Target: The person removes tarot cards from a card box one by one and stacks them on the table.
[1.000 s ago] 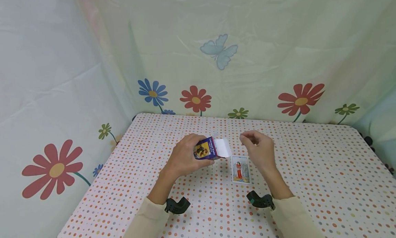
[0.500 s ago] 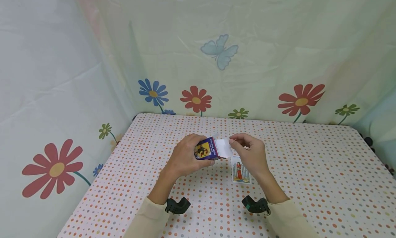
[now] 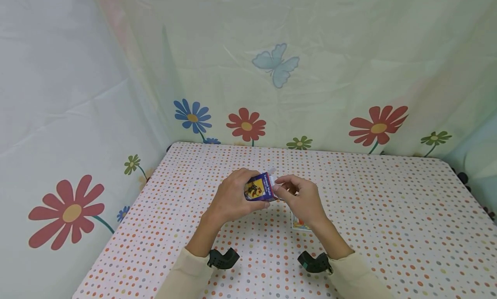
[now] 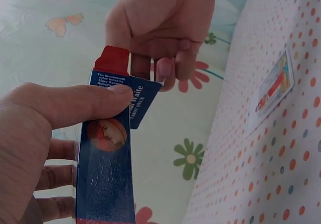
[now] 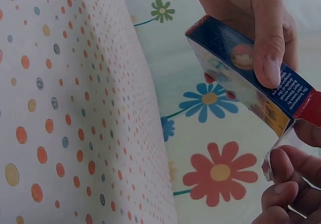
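Your left hand (image 3: 233, 197) is gripping the card box (image 3: 259, 187), thumb across it; your right hand (image 3: 300, 197) is pinching its open end with curled fingers.

The box (image 3: 261, 187) sits above the middle of the table (image 3: 388, 230), held in the left hand (image 3: 233, 197), whose thumb lies along one side with the fingers behind. The right hand (image 3: 300, 199) is just right of the box, its fingertips at the open end. A card (image 3: 298, 223) lies flat on the table below and behind the right hand, partly hidden by it. A curtain (image 3: 310, 74) hangs behind the table and along its left side.
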`<state>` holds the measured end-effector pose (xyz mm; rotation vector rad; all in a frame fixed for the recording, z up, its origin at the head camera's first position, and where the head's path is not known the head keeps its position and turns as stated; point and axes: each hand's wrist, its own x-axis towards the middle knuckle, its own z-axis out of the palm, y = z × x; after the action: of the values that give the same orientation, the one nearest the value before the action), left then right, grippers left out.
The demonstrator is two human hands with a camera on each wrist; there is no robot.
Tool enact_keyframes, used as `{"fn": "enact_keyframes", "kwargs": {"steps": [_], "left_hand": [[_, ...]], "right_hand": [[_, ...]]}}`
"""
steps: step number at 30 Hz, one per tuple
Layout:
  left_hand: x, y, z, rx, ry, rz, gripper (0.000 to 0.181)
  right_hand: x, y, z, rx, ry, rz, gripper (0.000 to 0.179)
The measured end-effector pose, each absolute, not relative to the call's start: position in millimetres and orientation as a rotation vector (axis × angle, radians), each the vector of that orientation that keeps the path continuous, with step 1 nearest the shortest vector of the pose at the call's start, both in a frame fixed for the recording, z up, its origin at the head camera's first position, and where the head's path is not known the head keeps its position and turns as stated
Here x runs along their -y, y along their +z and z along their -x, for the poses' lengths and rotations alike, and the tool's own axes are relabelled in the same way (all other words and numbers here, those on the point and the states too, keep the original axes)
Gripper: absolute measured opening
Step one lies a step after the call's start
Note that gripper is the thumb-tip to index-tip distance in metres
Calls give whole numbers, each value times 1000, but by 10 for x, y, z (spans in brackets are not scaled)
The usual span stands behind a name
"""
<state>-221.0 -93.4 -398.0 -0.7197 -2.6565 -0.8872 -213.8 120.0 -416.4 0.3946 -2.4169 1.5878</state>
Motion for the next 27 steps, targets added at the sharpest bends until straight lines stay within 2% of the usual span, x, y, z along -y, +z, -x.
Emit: {"fn": "enact_keyframes", "kwargs": {"steps": [12, 27], "left_hand": [[939, -3968, 2208, 2658, -858, 728, 73], [935, -3960, 2201, 2658, -877, 719, 73]], "right_hand": [[-1135, -4177, 2111, 2417, 1634, -358, 16], [-1163, -4186, 2164, 2286, 2115, -276, 12]]}}
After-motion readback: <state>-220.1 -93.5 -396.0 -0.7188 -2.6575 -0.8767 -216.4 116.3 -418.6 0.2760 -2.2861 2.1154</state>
